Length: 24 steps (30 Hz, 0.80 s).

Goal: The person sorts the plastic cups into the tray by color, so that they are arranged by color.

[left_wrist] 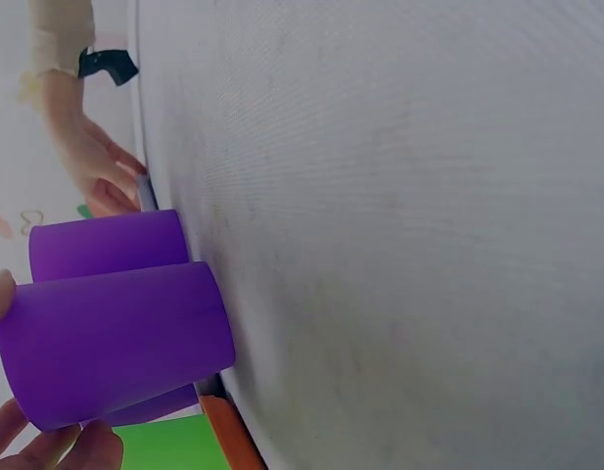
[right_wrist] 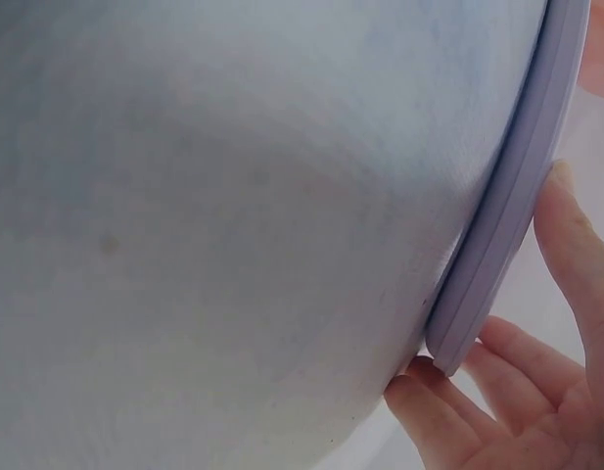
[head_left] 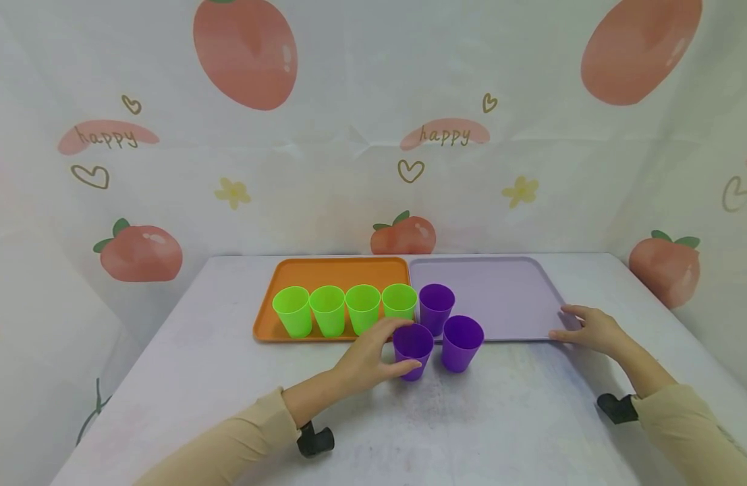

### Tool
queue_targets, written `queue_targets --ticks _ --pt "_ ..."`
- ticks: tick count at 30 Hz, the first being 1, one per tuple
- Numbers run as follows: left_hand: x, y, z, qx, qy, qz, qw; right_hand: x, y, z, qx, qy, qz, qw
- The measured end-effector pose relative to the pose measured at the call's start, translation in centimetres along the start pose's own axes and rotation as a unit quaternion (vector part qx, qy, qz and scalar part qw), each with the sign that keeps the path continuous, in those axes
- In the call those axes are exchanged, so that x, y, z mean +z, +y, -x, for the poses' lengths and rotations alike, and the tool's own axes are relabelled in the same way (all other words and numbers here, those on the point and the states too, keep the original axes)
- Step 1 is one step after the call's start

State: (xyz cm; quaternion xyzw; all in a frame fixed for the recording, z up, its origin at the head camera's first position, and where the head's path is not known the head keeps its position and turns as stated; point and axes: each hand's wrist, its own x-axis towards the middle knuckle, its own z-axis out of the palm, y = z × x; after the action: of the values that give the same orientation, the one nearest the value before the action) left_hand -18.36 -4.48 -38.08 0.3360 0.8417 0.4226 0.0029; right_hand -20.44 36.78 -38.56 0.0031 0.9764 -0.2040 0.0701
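My left hand (head_left: 364, 358) grips a purple cup (head_left: 413, 343) between thumb and fingers near its rim; the left wrist view shows the same cup (left_wrist: 120, 338) with fingertips on either side. Close to its right stands a second purple cup (head_left: 461, 351). Behind these two, a third purple cup (head_left: 436, 309) stands at the front left of the lavender tray (head_left: 501, 290). My right hand (head_left: 588, 329) holds that tray's front right corner. In the right wrist view its thumb lies along the tray's edge (right_wrist: 507, 206) and the fingers are around the corner.
An orange tray (head_left: 324, 268) sits against the left side of the lavender one. Several bright green cups (head_left: 328, 314) stand in a row along its front. All of this is on a white table (head_left: 227, 378), with a fruit-print cloth (head_left: 324, 182) behind it.
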Motion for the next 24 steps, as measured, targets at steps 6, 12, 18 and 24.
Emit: queue_targets --ticks 6,12,18,24 --pt "0.01 0.16 -0.06 -0.002 0.000 -0.004 1.0000 -0.09 -0.09 0.01 0.005 -0.007 -0.001 1.0000" --pt "-0.04 0.20 -0.06 -0.004 -0.002 -0.008 1.0000 -0.16 -0.27 0.13 0.007 -0.011 -0.006 0.9999" --pt "-0.27 0.37 -0.13 0.007 0.002 -0.004 1.0000 -0.19 -0.25 0.17 0.004 -0.008 -0.006 0.9999" --pt "-0.69 0.52 -0.22 0.017 0.007 -0.005 0.9998 -0.19 -0.20 0.12 0.003 -0.009 -0.007 0.9999"
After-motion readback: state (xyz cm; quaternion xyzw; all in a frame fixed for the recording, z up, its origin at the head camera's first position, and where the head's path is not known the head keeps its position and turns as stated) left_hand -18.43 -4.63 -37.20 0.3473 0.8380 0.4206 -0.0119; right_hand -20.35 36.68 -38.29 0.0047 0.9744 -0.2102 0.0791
